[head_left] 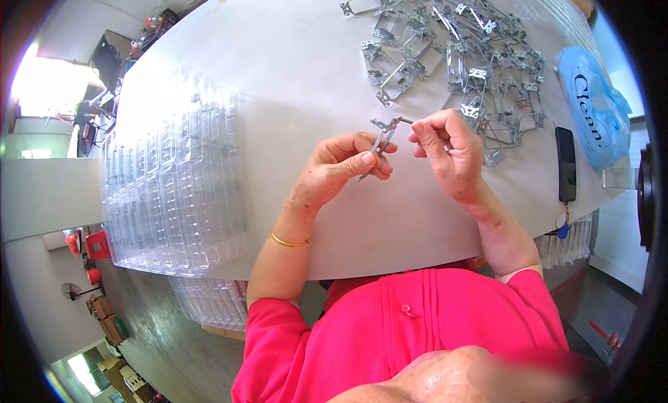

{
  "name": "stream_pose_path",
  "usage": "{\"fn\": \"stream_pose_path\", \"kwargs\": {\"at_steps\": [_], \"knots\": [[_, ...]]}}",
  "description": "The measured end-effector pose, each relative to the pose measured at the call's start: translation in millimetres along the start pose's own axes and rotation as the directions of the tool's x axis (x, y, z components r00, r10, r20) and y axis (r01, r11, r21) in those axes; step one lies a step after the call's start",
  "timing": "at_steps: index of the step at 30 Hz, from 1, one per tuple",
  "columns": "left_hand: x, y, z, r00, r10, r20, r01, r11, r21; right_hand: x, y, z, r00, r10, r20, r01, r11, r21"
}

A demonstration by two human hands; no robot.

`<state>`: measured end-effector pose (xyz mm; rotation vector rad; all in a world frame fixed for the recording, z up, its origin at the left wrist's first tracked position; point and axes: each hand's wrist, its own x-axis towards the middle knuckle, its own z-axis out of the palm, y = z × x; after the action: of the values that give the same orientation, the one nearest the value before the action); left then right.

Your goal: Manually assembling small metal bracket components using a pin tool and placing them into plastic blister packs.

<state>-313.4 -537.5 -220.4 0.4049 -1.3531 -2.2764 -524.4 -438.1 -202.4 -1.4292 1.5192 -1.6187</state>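
Over the middle of the pale table, my left hand (339, 163) pinches a small grey metal bracket (385, 140) between thumb and fingers. The bracket is tilted, its thin arms rising toward the upper right. Just to the right, the fingers of my right hand (451, 151) are closed together on a thin dark rod-like piece (406, 120). That piece meets the upper end of the bracket; whether it belongs to the bracket or is separate, I cannot tell. Beyond my right hand lies a loose heap of similar metal brackets (456, 51).
Clear plastic trays (174, 187) are stacked at the table's left, with more trays (205, 302) below the edge. At right lie a black phone (566, 165) with a blue tag (563, 231) and a blue plastic bag (591, 107). The table (299, 76) has a curved-looking edge.
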Motion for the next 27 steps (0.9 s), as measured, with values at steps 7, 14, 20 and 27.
{"fn": "stream_pose_path", "kwargs": {"at_steps": [7,14,20,27], "knots": [[-0.5,4.9,2.5,0.998,-0.007,-0.056,0.017,0.984,0.175,1.5,-10.1,-1.2,0.938,0.3,0.175,-0.324,0.938,0.127],[-2.9,4.8,1.8,0.999,-0.034,-0.025,0.039,0.968,0.247,7.9,-11.9,-7.8,0.768,0.452,0.453,-0.625,0.683,0.378],[-3.8,5.0,-1.0,0.998,-0.061,-0.011,0.061,0.948,0.312,10.1,-8.2,-12.8,0.724,0.447,0.525,-0.664,0.657,0.358],[-2.8,12.3,4.5,0.996,-0.092,-0.006,0.085,0.893,0.442,14.5,-1.4,-20.9,0.785,0.465,0.41,-0.563,0.811,0.158]]}}
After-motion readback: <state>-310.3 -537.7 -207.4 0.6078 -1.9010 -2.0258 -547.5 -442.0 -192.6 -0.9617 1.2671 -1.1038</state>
